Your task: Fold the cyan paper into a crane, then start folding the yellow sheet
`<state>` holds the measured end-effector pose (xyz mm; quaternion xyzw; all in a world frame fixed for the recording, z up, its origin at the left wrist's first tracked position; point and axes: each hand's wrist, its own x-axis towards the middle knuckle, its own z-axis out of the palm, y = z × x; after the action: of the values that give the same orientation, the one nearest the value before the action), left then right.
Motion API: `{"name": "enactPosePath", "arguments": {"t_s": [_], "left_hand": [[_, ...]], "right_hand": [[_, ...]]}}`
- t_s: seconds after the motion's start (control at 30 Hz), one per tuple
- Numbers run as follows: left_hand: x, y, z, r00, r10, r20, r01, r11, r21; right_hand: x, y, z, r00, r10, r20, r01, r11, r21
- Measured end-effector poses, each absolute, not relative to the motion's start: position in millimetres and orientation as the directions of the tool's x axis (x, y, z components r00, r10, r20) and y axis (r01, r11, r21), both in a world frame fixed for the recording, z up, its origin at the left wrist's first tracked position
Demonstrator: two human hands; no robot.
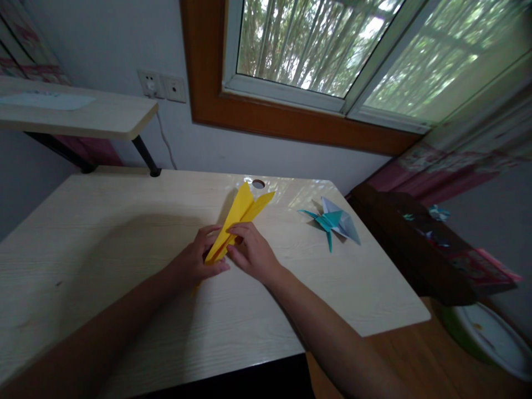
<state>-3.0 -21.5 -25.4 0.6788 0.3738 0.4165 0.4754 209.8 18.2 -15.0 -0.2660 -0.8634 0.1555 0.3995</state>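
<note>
My left hand [198,256] and right hand [251,254] meet at the near end of a folded yellow paper [236,221]. The fingers of both hands are pinched on it: my left fingers [211,231] curl over its left edge with the thumb pressing from below, and my right fingers [239,228] press on its right edge, the thumb tucked against the fold. The paper's near tip sits between my two thumbs; from there it runs away from me and slightly right, splitting into two long points that rise off the bench [103,244] toward the far edge. I cannot tell whether the near tip touches the wood.

Just beyond the paper's far points there is a round cable hole [258,183] in the bench, close to the back edge. To the right of my right hand, well apart from it, a blue folded paper figure [334,223] lies on the bench, near the right edge. The bench surface to my left is wide pale wood, and the strip in front of me down to the near edge carries only my forearms. The right edge slants close behind the blue figure; past it stands a dark wooden piece of furniture [415,249] and a white plate [494,338] low down. A shelf [83,113] juts out at the back left, above the bench corner, and a window [332,50] sits in the wall behind.
</note>
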Motion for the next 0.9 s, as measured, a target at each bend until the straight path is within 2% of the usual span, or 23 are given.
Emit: {"name": "enactPosePath", "arguments": {"t_s": [0.2, 0.3, 0.4, 0.47, 0.53, 0.63, 0.77, 0.9], "left_hand": [[-4, -20, -21, 0.346, 0.935, 0.084, 0.161, -0.148, 0.976], [-6, -16, -14, 0.263, 0.965, 0.019, 0.102, -0.047, 0.994], [-8, -11, -7, 0.163, 0.986, -0.043, 0.014, 0.042, 0.999], [-9, -9, -5, 0.114, 0.992, -0.06, -0.021, 0.063, 0.998], [-10, -9, -5, 0.102, 0.994, -0.049, -0.022, 0.052, 0.998], [-11, -10, -7, 0.158, 0.987, -0.012, 0.021, 0.009, 1.0], [-11, -12, -10, 0.242, 0.97, -0.014, 0.179, -0.031, 0.983], [-12, -11, -6, 0.277, 0.96, -0.048, 0.218, -0.014, 0.976]], "right_hand": [[211, 15, -13, -0.458, 0.621, 0.637, 0.403, 0.783, -0.474], [212, 17, -15, -0.366, 0.637, 0.679, 0.435, 0.762, -0.48], [214, 21, -17, -0.249, 0.685, 0.685, 0.443, 0.709, -0.549], [215, 24, -18, -0.223, 0.756, 0.616, 0.431, 0.643, -0.633], [215, 27, -18, -0.233, 0.84, 0.49, 0.397, 0.542, -0.741], [216, 29, -18, -0.286, 0.904, 0.317, 0.281, 0.395, -0.875], [217, 28, -17, -0.368, 0.901, 0.229, 0.065, 0.271, -0.96], [219, 28, -16, -0.285, 0.948, 0.14, -0.041, 0.134, -0.99]]}}
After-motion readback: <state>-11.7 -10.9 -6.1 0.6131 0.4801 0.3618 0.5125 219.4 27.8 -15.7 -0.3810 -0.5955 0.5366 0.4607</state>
